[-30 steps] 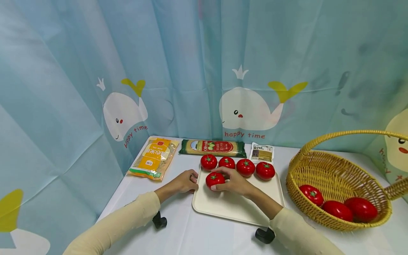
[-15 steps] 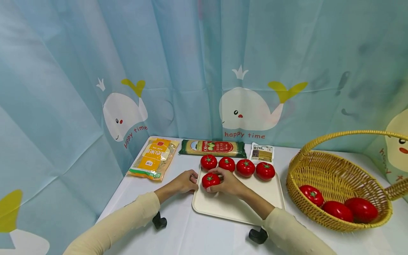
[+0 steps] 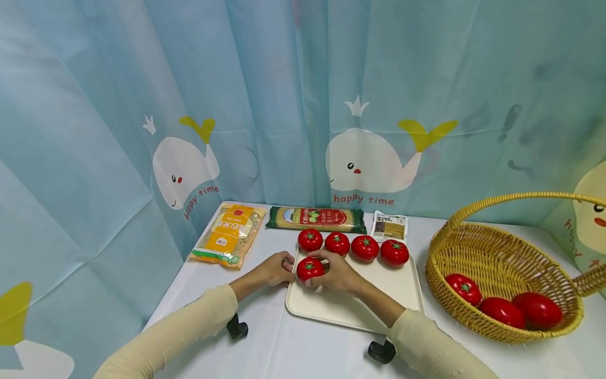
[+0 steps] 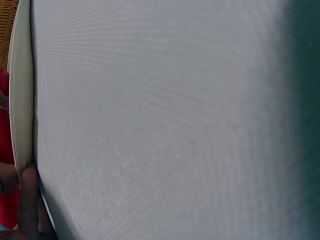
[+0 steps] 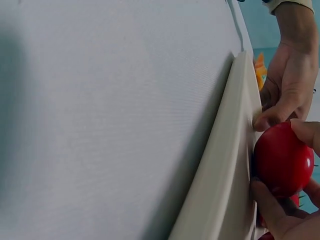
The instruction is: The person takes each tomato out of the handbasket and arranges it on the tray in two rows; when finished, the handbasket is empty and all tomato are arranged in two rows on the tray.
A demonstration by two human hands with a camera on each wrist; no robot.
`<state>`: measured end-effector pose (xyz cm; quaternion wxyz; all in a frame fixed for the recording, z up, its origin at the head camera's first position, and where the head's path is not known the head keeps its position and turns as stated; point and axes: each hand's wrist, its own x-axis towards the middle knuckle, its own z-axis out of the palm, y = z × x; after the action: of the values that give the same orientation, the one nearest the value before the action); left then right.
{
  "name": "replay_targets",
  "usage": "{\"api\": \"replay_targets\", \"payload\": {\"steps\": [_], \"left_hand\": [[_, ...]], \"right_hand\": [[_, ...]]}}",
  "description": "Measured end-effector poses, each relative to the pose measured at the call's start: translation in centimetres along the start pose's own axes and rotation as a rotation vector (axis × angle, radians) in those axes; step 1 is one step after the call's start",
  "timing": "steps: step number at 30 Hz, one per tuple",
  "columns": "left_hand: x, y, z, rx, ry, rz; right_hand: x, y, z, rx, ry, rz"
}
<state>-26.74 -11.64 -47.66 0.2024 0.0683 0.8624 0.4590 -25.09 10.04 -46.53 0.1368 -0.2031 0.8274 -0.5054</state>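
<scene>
Right hand (image 3: 335,272) clasps stem-up tomato (image 3: 309,269) at left side of cream tray (image 3: 341,311), before row of four tomatoes (image 3: 365,248). Left hand (image 3: 278,269) pinches tray's left rim. Advisable: hold rim steady, keep tomato level, loosen fingers gently against rolling.

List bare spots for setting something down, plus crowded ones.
Free: white tablecloth between the sleeves, in front of the tray; tray's right part, bounded by right forearm, tomato row and right edge; inside the wicker basket, behind its red fruits. Crowded: tray's left end, where left hand holds the edge and right hand grips a tomato.
</scene>
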Motion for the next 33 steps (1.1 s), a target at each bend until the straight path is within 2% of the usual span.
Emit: {"api": "replay_targets", "payload": {"steps": [12,23,33], "left_hand": [[0.09,-0.03,0.06,-0.023,0.007,0.005],[-0.04,-0.07,0.11,0.003,0.009,0.005],[-0.01,-0.06,0.16,-0.01,0.011,-0.006]], "right_hand": [[-0.27,0.08,0.08,0.02,0.0,-0.009],[-0.5,-0.14,0.11,-0.004,0.023,0.014],[-0.93,-0.28,-0.49,0.024,-0.007,0.002]]}}
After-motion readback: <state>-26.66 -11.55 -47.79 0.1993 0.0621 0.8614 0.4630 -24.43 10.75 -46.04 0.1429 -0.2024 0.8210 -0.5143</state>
